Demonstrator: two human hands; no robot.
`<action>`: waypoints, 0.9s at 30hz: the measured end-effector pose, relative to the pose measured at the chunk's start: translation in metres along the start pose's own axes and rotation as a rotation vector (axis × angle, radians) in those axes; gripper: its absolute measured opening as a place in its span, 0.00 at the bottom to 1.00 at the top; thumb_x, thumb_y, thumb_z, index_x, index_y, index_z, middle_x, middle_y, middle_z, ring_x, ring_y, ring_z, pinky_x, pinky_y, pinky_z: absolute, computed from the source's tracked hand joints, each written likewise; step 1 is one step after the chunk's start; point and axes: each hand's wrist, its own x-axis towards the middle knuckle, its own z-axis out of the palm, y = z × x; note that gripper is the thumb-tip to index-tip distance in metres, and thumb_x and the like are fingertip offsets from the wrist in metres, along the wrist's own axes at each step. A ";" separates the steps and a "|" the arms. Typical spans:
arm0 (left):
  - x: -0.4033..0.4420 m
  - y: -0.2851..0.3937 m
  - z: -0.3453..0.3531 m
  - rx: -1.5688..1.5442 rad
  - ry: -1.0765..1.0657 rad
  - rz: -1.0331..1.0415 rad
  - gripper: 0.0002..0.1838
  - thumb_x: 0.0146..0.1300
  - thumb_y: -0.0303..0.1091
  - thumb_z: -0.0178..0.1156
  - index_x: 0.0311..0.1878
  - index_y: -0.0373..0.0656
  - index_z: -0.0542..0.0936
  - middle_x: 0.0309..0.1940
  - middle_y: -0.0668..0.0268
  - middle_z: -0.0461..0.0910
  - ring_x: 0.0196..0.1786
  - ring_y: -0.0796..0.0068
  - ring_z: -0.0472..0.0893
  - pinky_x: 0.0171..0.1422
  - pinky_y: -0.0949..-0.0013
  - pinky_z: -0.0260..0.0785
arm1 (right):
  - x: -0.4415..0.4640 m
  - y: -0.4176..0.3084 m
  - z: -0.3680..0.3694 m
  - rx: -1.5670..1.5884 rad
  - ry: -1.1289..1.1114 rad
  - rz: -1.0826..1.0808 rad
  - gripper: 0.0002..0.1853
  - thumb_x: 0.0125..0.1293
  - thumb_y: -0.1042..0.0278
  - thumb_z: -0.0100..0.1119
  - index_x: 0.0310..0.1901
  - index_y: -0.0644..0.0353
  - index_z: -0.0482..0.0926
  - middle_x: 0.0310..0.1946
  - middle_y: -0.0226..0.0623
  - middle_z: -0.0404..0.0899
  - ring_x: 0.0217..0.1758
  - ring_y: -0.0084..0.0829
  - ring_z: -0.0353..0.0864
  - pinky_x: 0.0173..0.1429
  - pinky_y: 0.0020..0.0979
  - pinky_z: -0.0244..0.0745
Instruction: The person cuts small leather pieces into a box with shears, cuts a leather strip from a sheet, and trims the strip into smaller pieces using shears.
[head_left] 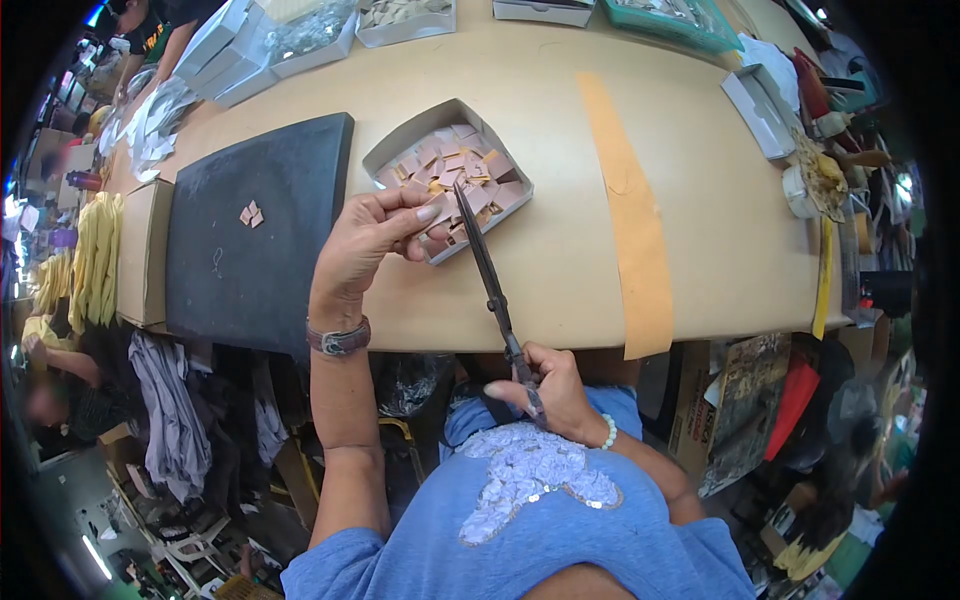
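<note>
My left hand [375, 240] is closed, pinching a small pinkish piece [440, 209] over the near side of a white box [402, 137]. Many small pink and tan pieces [478, 165] fill that box. In my right hand [560, 390] are long dark scissors [493, 292], gripped by the handles near the table's front edge. The blades reach up and left, their tips beside the piece in my left hand. A few small pieces [251, 214] lie on a black board [262, 235] to the left.
An orange strip [635, 230] lies right of the box. White boxes [400, 22] and a green tray [672, 25] line the far edge. A cardboard box [146, 252] stands at the left, an open white box [762, 108] at the right. Another person's arm [172, 52] shows far left.
</note>
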 end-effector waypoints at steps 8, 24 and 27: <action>0.000 0.000 0.004 0.060 -0.042 0.048 0.15 0.59 0.30 0.59 0.47 0.33 0.72 0.28 0.60 0.80 0.22 0.84 0.77 0.26 0.82 0.70 | -0.005 -0.004 -0.006 -0.043 -0.073 0.002 0.23 0.44 0.58 0.74 0.20 0.62 0.66 0.12 0.25 0.58 0.18 0.16 0.55 0.20 0.22 0.52; -0.002 -0.007 0.001 0.042 0.077 0.013 0.10 0.56 0.30 0.62 0.39 0.34 0.77 0.25 0.65 0.80 0.24 0.83 0.79 0.26 0.85 0.71 | 0.002 -0.010 -0.002 -0.086 -0.061 -0.050 0.24 0.41 0.56 0.75 0.22 0.63 0.68 0.12 0.27 0.60 0.18 0.18 0.55 0.20 0.25 0.53; -0.003 -0.006 0.000 0.067 0.084 0.008 0.11 0.54 0.31 0.63 0.39 0.36 0.78 0.27 0.67 0.80 0.26 0.84 0.78 0.28 0.85 0.69 | 0.002 -0.010 -0.002 -0.118 -0.056 -0.069 0.24 0.41 0.56 0.75 0.22 0.63 0.68 0.12 0.27 0.60 0.17 0.18 0.55 0.20 0.25 0.53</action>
